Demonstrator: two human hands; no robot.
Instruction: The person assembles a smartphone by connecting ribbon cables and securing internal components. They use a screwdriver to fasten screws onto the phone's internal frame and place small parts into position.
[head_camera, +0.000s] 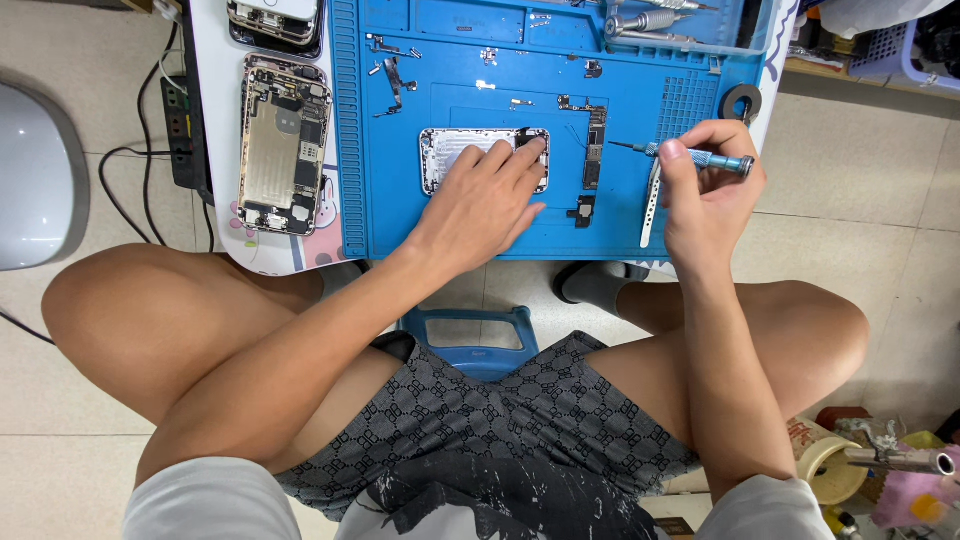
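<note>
The left hand (480, 200) is lying flat and open on a phone shell (455, 150), with its fingertips pressing on a small black part at the shell's right end. The shell is sitting in the middle of the blue mat (400, 215), which is covering the right part of the white tabletop (222, 120). The right hand (705, 185) is closed around a thin screwdriver (700, 157), holding it sideways above the mat's right edge, with the tip pointing left and touching nothing.

Tiny screws and bits (395, 80) are lying loose near the mat's far left corner. I think a bump from the left arm could be sending them rolling off the mat, and they would be hard to find on the floor. The sharp tip could also be scratching the long dark circuit board (595, 148), which is lying just right of the shell, if the right hand slips. Pressing too hard might be bending the thin shell.

The mat is looking soft and rubbery, with little square pockets along its far edge. The shell is looking like shiny silver metal, flat with round corners. The screwdriver is looking smooth and blue-silver. A white plastic strip (650, 205) with holes is lying under the right hand. Another opened phone (283, 145), gold and full of parts, is resting near the tabletop's left edge.
</note>
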